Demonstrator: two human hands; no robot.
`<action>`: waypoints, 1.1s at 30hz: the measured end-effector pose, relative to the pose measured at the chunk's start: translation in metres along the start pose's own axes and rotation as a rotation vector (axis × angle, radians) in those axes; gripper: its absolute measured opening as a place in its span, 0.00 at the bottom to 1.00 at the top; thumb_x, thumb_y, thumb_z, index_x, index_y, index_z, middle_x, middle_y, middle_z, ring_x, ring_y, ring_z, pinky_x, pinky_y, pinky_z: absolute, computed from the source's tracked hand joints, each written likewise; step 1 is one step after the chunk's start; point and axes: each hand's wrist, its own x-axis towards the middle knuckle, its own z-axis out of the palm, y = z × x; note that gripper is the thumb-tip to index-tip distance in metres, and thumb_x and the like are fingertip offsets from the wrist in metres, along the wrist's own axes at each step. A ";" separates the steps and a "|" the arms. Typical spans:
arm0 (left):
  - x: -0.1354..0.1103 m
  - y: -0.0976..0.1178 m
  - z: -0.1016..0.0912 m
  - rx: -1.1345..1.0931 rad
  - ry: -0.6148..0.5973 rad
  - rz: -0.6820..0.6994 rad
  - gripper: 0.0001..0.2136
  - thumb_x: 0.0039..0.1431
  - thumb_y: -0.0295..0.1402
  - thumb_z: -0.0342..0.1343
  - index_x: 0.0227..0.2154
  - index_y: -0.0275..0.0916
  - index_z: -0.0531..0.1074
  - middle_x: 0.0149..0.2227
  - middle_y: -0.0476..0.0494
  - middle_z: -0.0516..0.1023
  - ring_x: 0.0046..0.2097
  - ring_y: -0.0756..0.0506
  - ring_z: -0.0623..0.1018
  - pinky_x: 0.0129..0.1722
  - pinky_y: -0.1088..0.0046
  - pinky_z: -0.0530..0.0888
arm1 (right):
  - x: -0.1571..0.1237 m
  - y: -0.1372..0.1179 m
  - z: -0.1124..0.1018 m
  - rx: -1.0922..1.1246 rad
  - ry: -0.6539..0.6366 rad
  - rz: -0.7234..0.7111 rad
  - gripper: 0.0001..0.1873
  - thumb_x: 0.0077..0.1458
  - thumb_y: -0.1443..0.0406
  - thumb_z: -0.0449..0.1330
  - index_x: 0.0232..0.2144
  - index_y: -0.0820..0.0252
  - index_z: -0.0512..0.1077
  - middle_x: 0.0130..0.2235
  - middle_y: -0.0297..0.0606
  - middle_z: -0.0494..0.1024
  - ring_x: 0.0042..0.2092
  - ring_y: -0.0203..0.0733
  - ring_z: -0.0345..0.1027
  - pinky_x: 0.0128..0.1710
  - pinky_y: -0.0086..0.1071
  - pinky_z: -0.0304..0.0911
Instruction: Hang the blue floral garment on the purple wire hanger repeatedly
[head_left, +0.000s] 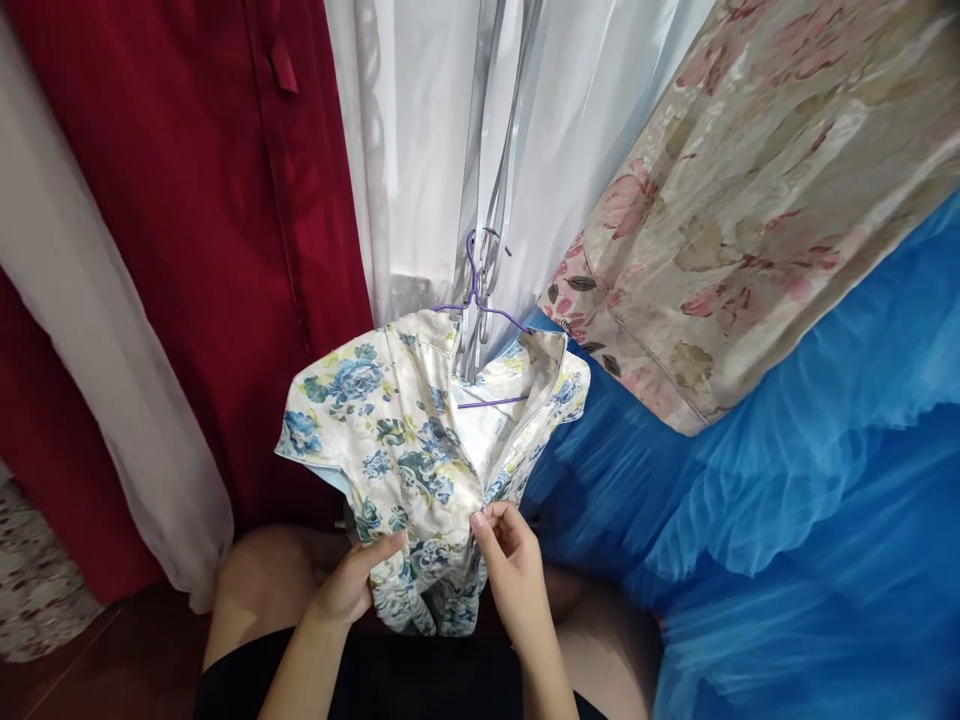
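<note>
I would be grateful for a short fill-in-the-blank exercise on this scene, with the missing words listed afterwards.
1. The hanger inside the floral shirt is coloured ____.
2. The left hand holds the shirt with its ____ lying on the front of the fabric.
3. The ruffled cloth, on the same side of the shirt as the right hand, is coloured ____.
4. The red cloth hangs on the picture's ____ side.

Missing words: purple; thumb; blue; left.

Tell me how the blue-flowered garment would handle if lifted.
The garment would likely flop at the bottom, where it bunches into folds. Its upper part should hold its spread better, with the purple hanger inside. It may feel light, since its edges look thin.
</note>
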 end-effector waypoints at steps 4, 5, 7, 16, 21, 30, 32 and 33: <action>-0.003 0.008 0.003 0.046 -0.093 -0.053 0.26 0.39 0.39 0.75 0.44 0.36 0.82 0.44 0.36 0.85 0.56 0.27 0.78 0.58 0.48 0.74 | 0.007 0.009 0.004 0.011 -0.074 -0.018 0.21 0.64 0.51 0.59 0.25 0.57 0.65 0.24 0.29 0.63 0.28 0.36 0.56 0.29 0.30 0.53; -0.003 0.011 0.001 0.064 -0.103 -0.029 0.24 0.40 0.38 0.74 0.43 0.36 0.82 0.45 0.37 0.85 0.56 0.28 0.78 0.59 0.49 0.73 | 0.008 0.008 0.006 0.032 -0.082 -0.010 0.21 0.63 0.51 0.59 0.25 0.57 0.66 0.24 0.29 0.63 0.27 0.36 0.55 0.29 0.30 0.52; -0.003 0.015 -0.005 0.114 -0.120 0.009 0.22 0.42 0.37 0.74 0.43 0.37 0.83 0.46 0.37 0.84 0.56 0.29 0.79 0.59 0.49 0.73 | 0.009 0.005 0.010 0.080 -0.098 0.019 0.19 0.62 0.52 0.60 0.26 0.57 0.67 0.23 0.29 0.64 0.26 0.36 0.55 0.27 0.30 0.51; 0.031 0.012 -0.007 0.187 0.352 0.482 0.22 0.49 0.40 0.69 0.46 0.37 0.75 0.43 0.41 0.80 0.52 0.37 0.78 0.55 0.61 0.72 | 0.008 0.000 0.006 0.125 0.000 0.059 0.13 0.56 0.61 0.59 0.21 0.57 0.67 0.20 0.27 0.61 0.23 0.34 0.49 0.25 0.30 0.46; 0.022 -0.014 0.018 0.449 0.633 1.118 0.19 0.54 0.34 0.67 0.46 0.41 0.67 0.47 0.42 0.70 0.51 0.41 0.74 0.53 0.64 0.71 | 0.003 0.005 0.005 0.202 -0.014 0.137 0.12 0.54 0.60 0.57 0.20 0.56 0.65 0.18 0.27 0.61 0.21 0.33 0.45 0.23 0.30 0.41; 0.009 -0.049 0.053 0.758 0.103 0.829 0.07 0.63 0.31 0.55 0.43 0.42 0.73 0.41 0.43 0.80 0.44 0.42 0.80 0.43 0.69 0.75 | 0.000 -0.001 0.019 0.109 -0.206 0.173 0.16 0.56 0.58 0.58 0.20 0.59 0.68 0.15 0.27 0.61 0.19 0.31 0.50 0.21 0.27 0.45; 0.010 -0.042 0.052 0.798 0.056 0.819 0.04 0.63 0.31 0.55 0.39 0.41 0.73 0.37 0.45 0.80 0.40 0.43 0.80 0.41 0.70 0.74 | 0.005 -0.003 0.021 0.105 -0.216 0.176 0.15 0.56 0.58 0.58 0.22 0.61 0.71 0.13 0.27 0.63 0.17 0.31 0.50 0.19 0.27 0.44; 0.009 -0.038 0.051 0.816 0.036 0.826 0.03 0.62 0.31 0.55 0.37 0.41 0.72 0.35 0.46 0.79 0.38 0.44 0.79 0.40 0.71 0.73 | 0.010 -0.007 0.022 0.105 -0.213 0.175 0.14 0.55 0.59 0.58 0.23 0.62 0.73 0.12 0.27 0.64 0.16 0.30 0.50 0.19 0.27 0.43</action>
